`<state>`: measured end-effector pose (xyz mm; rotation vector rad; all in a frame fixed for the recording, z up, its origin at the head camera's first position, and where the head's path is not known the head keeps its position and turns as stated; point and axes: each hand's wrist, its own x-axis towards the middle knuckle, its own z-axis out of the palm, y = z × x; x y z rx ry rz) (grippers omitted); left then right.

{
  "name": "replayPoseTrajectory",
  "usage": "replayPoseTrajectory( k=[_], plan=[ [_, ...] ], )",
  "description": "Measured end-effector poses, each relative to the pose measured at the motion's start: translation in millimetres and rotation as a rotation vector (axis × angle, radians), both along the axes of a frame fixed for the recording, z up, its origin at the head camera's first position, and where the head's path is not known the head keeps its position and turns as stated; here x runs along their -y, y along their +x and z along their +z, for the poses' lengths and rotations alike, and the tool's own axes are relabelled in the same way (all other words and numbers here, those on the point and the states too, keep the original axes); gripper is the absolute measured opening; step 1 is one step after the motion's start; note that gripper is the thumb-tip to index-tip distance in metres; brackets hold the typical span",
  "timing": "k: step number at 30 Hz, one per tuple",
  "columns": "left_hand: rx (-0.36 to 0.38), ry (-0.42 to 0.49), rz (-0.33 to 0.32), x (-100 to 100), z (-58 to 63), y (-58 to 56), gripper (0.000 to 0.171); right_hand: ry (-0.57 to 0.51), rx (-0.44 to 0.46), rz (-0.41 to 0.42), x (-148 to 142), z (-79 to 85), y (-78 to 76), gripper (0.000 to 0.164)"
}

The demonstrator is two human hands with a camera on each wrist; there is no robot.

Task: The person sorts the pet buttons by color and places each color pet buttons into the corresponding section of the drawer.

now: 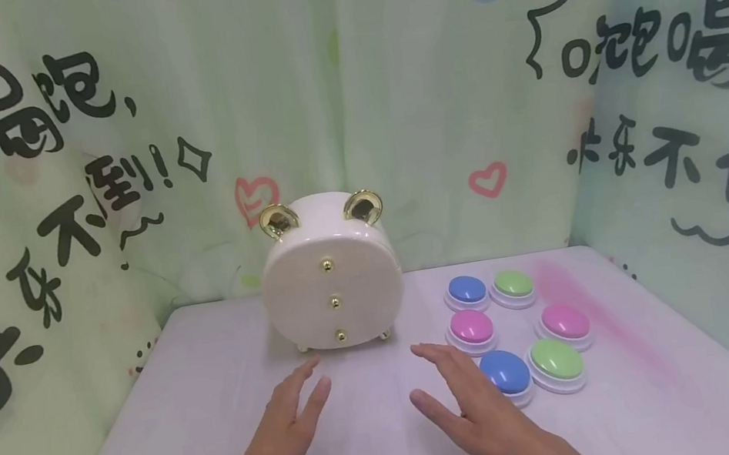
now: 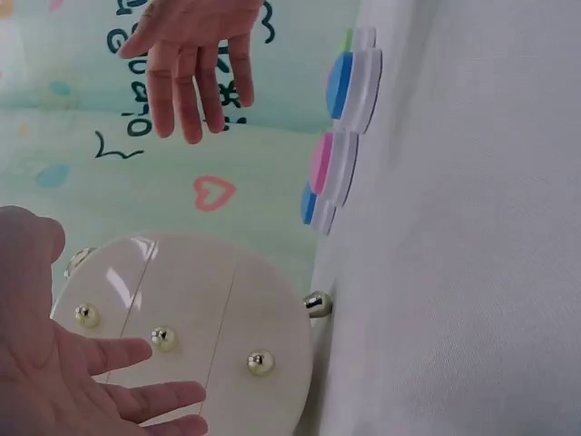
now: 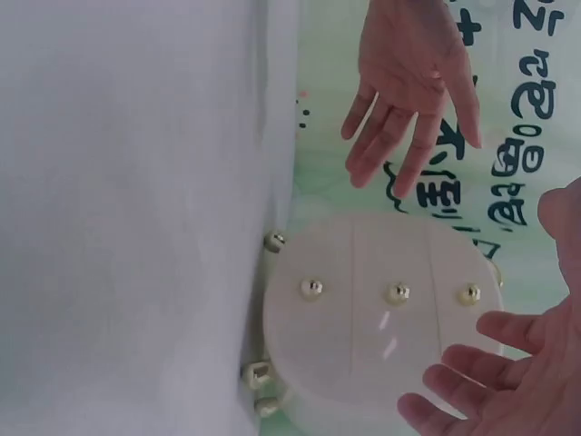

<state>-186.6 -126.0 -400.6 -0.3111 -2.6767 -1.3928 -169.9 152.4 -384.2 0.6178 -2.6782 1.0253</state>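
Note:
A round white drawer box (image 1: 334,294) with gold ears, gold knobs down its front and small gold feet stands at the back of the table. Seams in the left wrist view split its front into three drawers, all flush. My left hand (image 1: 287,425) hovers in front of it to the left, fingers spread and holding nothing. On the other side my right hand (image 1: 485,413) is raised with straight fingers, also holding nothing, near a blue button (image 1: 505,372). Neither hand touches the box (image 3: 381,318); palms face inward in the wrist views.
Right of the box are several round push buttons on white bases: a far blue one (image 1: 467,289), green ones (image 1: 513,283) and pink ones (image 1: 472,327). A white cloth covers the table (image 1: 157,443). Printed curtains (image 1: 409,97) enclose the back and sides.

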Motion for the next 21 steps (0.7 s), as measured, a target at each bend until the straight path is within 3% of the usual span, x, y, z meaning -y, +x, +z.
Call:
replayPoseTrajectory(
  k=[7,16,21],
  plan=[
    [0.025,0.143,0.072,9,2.4,-7.3,0.058,-0.146,-0.004,0.021,10,8.4,3.6,0.047],
    [-0.095,0.242,0.167,22,7.5,-12.7,0.051,-0.267,0.031,0.038,19,19.0,0.4,0.039],
    [-0.093,0.262,0.227,33,9.5,-24.7,0.053,-0.349,0.099,0.045,24,20.2,-8.2,0.035]
  ],
)
